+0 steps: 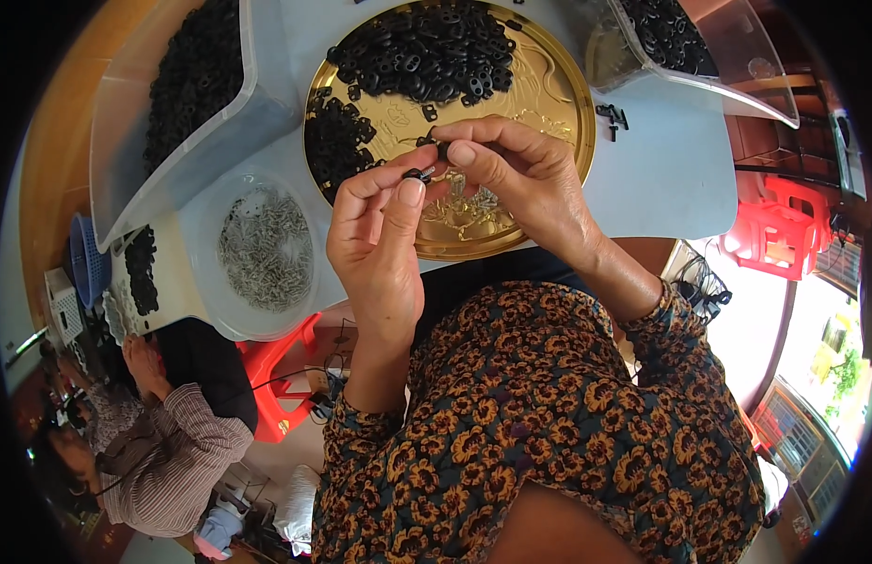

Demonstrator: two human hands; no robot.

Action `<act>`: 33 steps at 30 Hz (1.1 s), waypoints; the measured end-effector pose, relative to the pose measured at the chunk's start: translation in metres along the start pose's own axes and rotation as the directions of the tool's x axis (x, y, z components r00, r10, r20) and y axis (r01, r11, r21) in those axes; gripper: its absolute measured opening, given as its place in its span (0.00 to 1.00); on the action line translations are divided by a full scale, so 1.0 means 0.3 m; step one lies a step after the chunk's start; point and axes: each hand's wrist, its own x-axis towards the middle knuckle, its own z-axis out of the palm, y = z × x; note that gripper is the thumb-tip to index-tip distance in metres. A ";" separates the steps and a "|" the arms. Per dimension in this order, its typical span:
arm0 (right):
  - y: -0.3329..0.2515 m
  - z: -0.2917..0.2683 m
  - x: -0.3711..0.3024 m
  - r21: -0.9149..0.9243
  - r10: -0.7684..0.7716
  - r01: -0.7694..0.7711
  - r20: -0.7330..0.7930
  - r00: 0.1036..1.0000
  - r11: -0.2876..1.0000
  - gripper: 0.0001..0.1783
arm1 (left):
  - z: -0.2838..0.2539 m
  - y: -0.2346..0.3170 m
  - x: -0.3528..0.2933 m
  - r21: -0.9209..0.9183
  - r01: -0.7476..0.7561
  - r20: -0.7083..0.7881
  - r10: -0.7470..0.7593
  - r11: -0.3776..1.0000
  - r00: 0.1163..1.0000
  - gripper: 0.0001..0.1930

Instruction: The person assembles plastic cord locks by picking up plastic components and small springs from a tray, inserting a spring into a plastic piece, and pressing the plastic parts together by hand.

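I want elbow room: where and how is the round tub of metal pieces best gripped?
Probably grip the round tub by its near rim, coming from the near side: that edge looks unobstructed, while the clear bin stands close on the far-left side. Loose metal pieces lie inside; keep it level.

The round tray (589, 122) is shiny gold with a swirling pattern; the small pieces (426, 56) on it are black. The surface (657, 179) is pale blue-grey, the metal parts (265, 249) silvery. Orange-yellow and maroon flowers cover the dark teal top (539, 404). A co-worker's shirt (177, 461) has dark and pale stripes. The stools (784, 230) are bright red, the basket (90, 263) blue.
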 end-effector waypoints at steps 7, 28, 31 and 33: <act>0.024 -0.030 0.010 0.111 0.028 -0.033 0.041 0.999 0.993 0.13 | 0.002 -0.003 0.007 -0.010 -0.012 0.024 0.012 1.000 1.000 0.07; 0.005 -0.010 -0.013 0.135 0.019 -0.024 0.036 0.999 0.991 0.13 | 0.004 -0.016 0.006 -0.067 0.122 -0.088 -0.128 0.990 0.988 0.07; -0.005 -0.001 -0.014 0.033 -0.012 0.012 0.004 1.000 0.999 0.12 | 0.001 -0.019 0.008 -0.037 0.115 -0.090 -0.118 0.993 0.989 0.07; -0.010 0.004 -0.015 -0.025 -0.033 0.033 -0.014 0.999 0.999 0.12 | -0.006 -0.025 0.009 -0.006 0.147 -0.090 -0.147 0.989 0.985 0.06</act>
